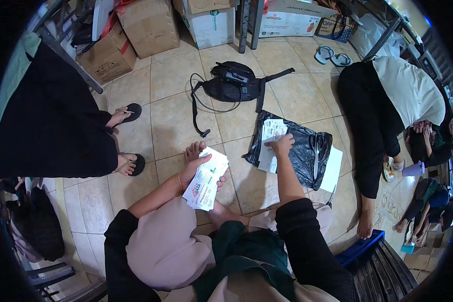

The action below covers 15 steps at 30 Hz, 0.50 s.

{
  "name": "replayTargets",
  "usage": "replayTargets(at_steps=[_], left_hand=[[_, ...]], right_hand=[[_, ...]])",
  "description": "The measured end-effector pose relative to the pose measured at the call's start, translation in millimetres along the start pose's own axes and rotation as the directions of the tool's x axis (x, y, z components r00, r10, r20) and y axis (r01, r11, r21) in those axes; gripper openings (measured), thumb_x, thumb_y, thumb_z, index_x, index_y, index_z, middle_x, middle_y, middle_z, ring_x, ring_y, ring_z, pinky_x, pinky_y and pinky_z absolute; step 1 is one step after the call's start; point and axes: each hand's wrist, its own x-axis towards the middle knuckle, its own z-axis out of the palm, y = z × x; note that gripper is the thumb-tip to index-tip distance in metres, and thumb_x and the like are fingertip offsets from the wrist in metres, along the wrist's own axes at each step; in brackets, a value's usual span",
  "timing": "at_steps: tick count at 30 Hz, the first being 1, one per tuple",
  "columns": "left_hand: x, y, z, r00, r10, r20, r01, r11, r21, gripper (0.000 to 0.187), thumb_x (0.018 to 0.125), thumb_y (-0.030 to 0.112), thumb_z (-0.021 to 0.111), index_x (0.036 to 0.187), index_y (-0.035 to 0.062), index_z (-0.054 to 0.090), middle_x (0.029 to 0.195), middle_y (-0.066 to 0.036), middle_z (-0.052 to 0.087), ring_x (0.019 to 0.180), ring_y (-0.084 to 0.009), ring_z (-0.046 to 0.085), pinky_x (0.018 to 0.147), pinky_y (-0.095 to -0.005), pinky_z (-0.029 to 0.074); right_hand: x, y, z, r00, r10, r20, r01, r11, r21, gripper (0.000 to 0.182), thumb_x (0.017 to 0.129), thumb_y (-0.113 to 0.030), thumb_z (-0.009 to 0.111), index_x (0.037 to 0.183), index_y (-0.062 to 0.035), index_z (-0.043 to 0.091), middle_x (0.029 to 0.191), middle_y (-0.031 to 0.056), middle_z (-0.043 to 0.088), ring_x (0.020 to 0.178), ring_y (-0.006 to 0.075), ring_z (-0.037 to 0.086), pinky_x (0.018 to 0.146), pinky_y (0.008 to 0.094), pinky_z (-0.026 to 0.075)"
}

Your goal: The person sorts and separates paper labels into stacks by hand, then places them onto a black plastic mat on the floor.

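A fanned stack of printed white cards is in my left hand, thumb on top and fingertips showing at the right edge. My right hand reaches to a second pile of printed cards, its fingers bent over the pile's lower right part. Whether those fingers pinch a card is too small to tell. That pile lies on the left part of a black plastic bag on the floor. Scissors rest on the bag's right side, and white sheets stick out beside it.
A black waist bag with a cable lies ahead. A person in sandals stands at left; another person is bent over at right. Cardboard boxes line the back. A blue-edged black crate is at lower right.
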Motion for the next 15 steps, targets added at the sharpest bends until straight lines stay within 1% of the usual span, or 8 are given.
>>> replayTargets(at_steps=[2, 3, 5, 6, 8, 9, 11, 15], left_hand=[[-1, -1, 2, 0.999, 0.013, -0.053, -0.013, 1.0, 0.008, 0.069, 0.086, 0.054, 0.045, 0.12, -0.0052, 0.044, 0.095, -0.017, 0.053, 0.08, -0.0269, 0.054, 0.071, -0.0369, 0.047], [-1, -2, 5, 0.999, 0.015, -0.052, -0.014, 1.0, 0.01, 0.069, 0.086, 0.054, 0.045, 0.12, -0.0052, 0.044, 0.095, -0.017, 0.053, 0.08, -0.0269, 0.054, 0.071, -0.0369, 0.047], [0, -3, 10, 0.985, 0.099, -0.14, -0.096, 0.995, 0.023, 0.069, 0.086, 0.055, 0.045, 0.12, -0.0049, 0.044, 0.091, -0.018, 0.053, 0.078, -0.0272, 0.055, 0.071, -0.0372, 0.047], [0, -3, 8, 0.985, 0.102, -0.141, -0.1, 0.995, 0.021, 0.069, 0.086, 0.055, 0.045, 0.12, -0.0049, 0.044, 0.091, -0.018, 0.053, 0.078, -0.0272, 0.055, 0.071, -0.0372, 0.047], [0, -2, 2, 0.996, 0.003, -0.084, -0.001, 1.0, 0.025, 0.067, 0.086, 0.054, 0.044, 0.119, -0.0048, 0.044, 0.091, -0.018, 0.053, 0.077, -0.0274, 0.054, 0.071, -0.0366, 0.046], [-1, -2, 2, 0.996, 0.004, -0.084, -0.001, 1.0, 0.024, 0.067, 0.086, 0.054, 0.044, 0.119, -0.0048, 0.044, 0.091, -0.018, 0.053, 0.077, -0.0274, 0.054, 0.071, -0.0366, 0.046], [1, -1, 2, 0.995, -0.047, -0.084, 0.053, 0.996, 0.073, 0.065, 0.087, 0.051, 0.043, 0.12, -0.0053, 0.043, 0.091, -0.018, 0.053, 0.076, -0.0279, 0.053, 0.071, -0.0358, 0.045], [2, -2, 0, 0.994, -0.038, -0.103, 0.045, 0.997, 0.07, 0.064, 0.088, 0.049, 0.041, 0.121, -0.006, 0.042, 0.091, -0.018, 0.052, 0.077, -0.0279, 0.053, 0.071, -0.0348, 0.044]], right_hand=[[3, 3, -3, 0.995, -0.013, 0.101, 0.008, 0.999, 0.054, 0.092, 0.047, -0.022, 0.089, 0.117, -0.0046, 0.03, 0.119, 0.0222, 0.048, 0.114, 0.0377, 0.046, 0.094, 0.0421, 0.043], [2, 3, -6, 0.995, -0.015, 0.101, 0.009, 0.998, 0.056, 0.092, 0.047, -0.022, 0.089, 0.117, -0.0046, 0.03, 0.119, 0.0222, 0.048, 0.114, 0.0377, 0.046, 0.094, 0.0421, 0.043], [-1, 5, -10, 0.99, 0.024, 0.142, -0.043, 0.991, 0.128, 0.092, 0.048, -0.019, 0.088, 0.118, -0.0022, 0.031, 0.115, 0.023, 0.053, 0.11, 0.0394, 0.052, 0.093, 0.0418, 0.043], [3, 8, -8, 0.989, 0.021, 0.144, -0.039, 0.991, 0.126, 0.092, 0.048, -0.019, 0.088, 0.118, -0.0022, 0.031, 0.115, 0.023, 0.053, 0.11, 0.0394, 0.052, 0.093, 0.0418, 0.043], [14, 19, 2, 0.988, -0.09, 0.122, 0.08, 0.993, 0.081, 0.089, 0.047, -0.017, 0.088, 0.118, -0.0008, 0.036, 0.115, 0.0248, 0.053, 0.11, 0.0398, 0.051, 0.091, 0.0417, 0.045], [13, 18, 2, 0.988, -0.09, 0.122, 0.081, 0.994, 0.079, 0.089, 0.047, -0.017, 0.088, 0.118, -0.0008, 0.036, 0.115, 0.0248, 0.053, 0.11, 0.0398, 0.051, 0.091, 0.0417, 0.045], [10, 16, 3, 0.994, -0.105, 0.011, 0.104, 0.991, 0.08, 0.085, 0.048, -0.015, 0.087, 0.117, 0.0015, 0.039, 0.112, 0.0258, 0.054, 0.107, 0.0409, 0.053, 0.089, 0.042, 0.047], [15, 15, 8, 0.991, -0.13, -0.02, 0.131, 0.986, 0.101, 0.083, 0.049, -0.012, 0.086, 0.115, 0.0053, 0.038, 0.107, 0.0248, 0.056, 0.102, 0.0395, 0.056, 0.088, 0.0419, 0.047]])
